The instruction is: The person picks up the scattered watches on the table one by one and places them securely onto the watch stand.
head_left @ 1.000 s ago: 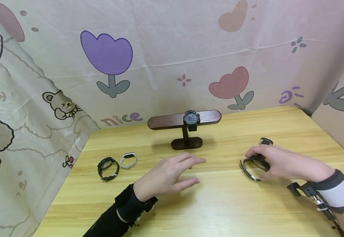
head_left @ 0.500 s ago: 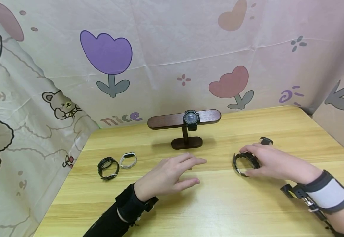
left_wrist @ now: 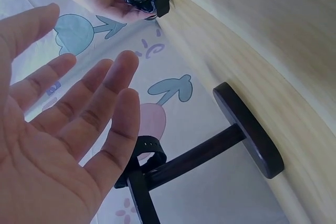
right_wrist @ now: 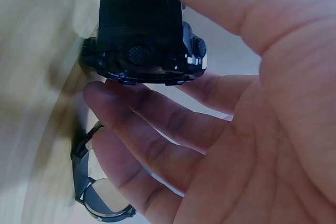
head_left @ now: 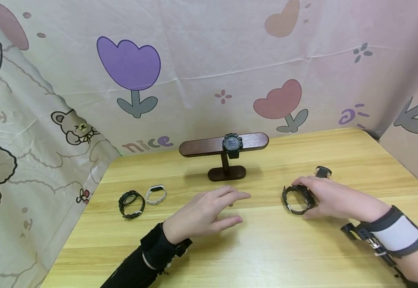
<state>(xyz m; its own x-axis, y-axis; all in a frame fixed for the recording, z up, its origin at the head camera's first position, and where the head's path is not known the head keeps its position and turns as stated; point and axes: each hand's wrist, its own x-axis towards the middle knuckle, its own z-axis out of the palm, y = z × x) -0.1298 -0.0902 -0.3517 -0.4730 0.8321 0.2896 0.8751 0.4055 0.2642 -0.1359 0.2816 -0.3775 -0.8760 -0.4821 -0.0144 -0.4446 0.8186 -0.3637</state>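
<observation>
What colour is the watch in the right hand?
Black: the watch held by the right hand, clearest in the right wrist view.

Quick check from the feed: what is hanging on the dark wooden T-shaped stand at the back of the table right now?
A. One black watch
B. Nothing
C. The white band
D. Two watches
A: in the head view a single black watch is strapped round the crossbar of the wooden stand, while the white band lies on the table to the left.
</observation>
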